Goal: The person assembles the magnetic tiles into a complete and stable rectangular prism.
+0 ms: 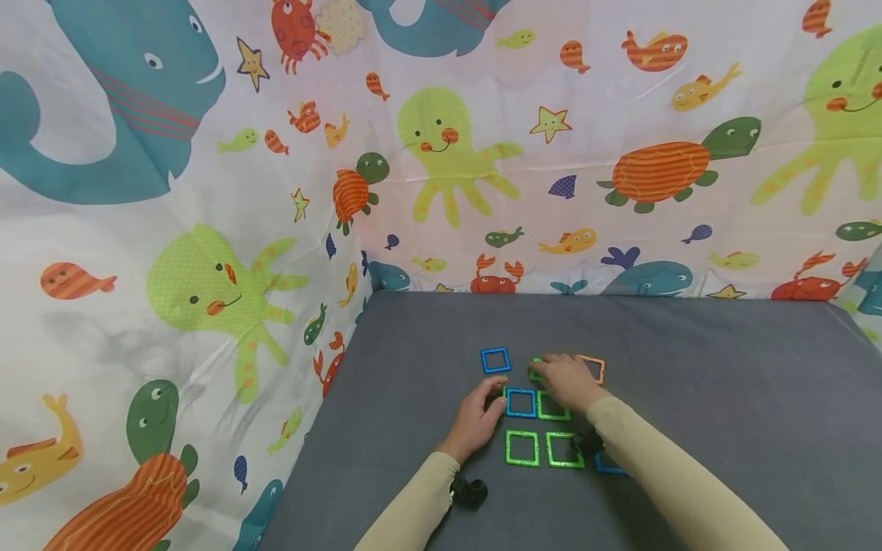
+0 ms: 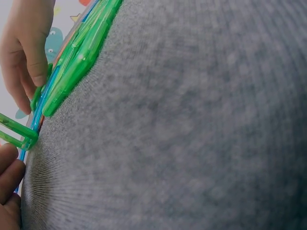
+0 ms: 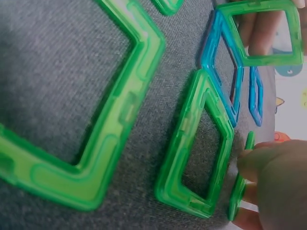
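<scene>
Thin square magnetic tiles with open centres are about both hands. My left hand (image 1: 477, 417) holds a green tile (image 3: 273, 60) on edge, at the left side of a flat blue tile (image 1: 521, 415). Its fingers (image 2: 9, 175) show behind that tile in the right wrist view. Just beyond, my right hand (image 1: 568, 380) pinches another green tile (image 3: 238, 196), largely covered by the hand in the head view. A flat green tile (image 1: 553, 418) lies against the blue one, below the right hand.
Farther back lie a blue tile (image 1: 498, 371) and an orange tile (image 1: 602, 372). Nearer are two green tiles (image 1: 522, 464) and a blue tile (image 1: 609, 470), partly under the right forearm. A printed sea-animal curtain (image 1: 441, 252) borders the grey table (image 1: 413, 329).
</scene>
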Available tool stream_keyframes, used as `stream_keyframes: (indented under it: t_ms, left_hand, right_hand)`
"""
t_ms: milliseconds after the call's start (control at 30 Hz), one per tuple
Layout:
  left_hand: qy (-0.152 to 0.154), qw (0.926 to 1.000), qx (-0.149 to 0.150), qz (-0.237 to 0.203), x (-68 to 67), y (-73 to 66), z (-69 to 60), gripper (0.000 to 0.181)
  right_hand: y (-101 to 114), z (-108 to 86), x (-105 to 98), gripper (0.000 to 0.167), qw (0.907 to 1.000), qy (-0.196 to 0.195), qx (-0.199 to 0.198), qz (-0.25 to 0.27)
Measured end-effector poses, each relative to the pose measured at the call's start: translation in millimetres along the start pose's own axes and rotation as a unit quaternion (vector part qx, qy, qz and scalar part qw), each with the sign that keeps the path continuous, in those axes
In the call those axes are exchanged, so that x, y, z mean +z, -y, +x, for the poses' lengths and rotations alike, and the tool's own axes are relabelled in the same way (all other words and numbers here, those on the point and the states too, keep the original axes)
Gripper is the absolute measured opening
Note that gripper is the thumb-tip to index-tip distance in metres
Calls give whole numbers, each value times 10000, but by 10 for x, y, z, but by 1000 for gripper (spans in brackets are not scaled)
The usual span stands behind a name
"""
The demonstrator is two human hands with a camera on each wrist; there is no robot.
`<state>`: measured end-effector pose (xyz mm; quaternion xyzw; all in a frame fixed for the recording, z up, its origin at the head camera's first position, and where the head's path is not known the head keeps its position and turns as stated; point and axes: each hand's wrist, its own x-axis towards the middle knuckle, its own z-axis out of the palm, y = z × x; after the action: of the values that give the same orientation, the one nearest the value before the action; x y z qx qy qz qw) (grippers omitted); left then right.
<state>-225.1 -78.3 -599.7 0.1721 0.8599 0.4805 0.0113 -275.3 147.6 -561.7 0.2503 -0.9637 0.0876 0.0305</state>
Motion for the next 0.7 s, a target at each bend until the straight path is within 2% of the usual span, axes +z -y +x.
stream_keyframes:
  t_ms: [233, 467, 600, 700]
  left_hand:
    - [-6, 10000, -12, -8, -15, -8, 5, 42]
    - [-2, 10000, -32, 12, -11, -28, -9, 42]
    - [-27, 10000, 18, 16, -4, -25, -12, 42]
    - [-26, 10000, 56, 16, -1, -13, -6, 42]
  right_hand:
    - [-17, -11, 1, 30, 9986, -102, -208, 484]
    - [-8, -38, -121, 33, 9913, 135, 69, 1304]
    - [-18, -62, -170, 32, 9917, 6, 137, 1282]
    - [-39, -88, -156, 28, 9936, -250, 167, 1085]
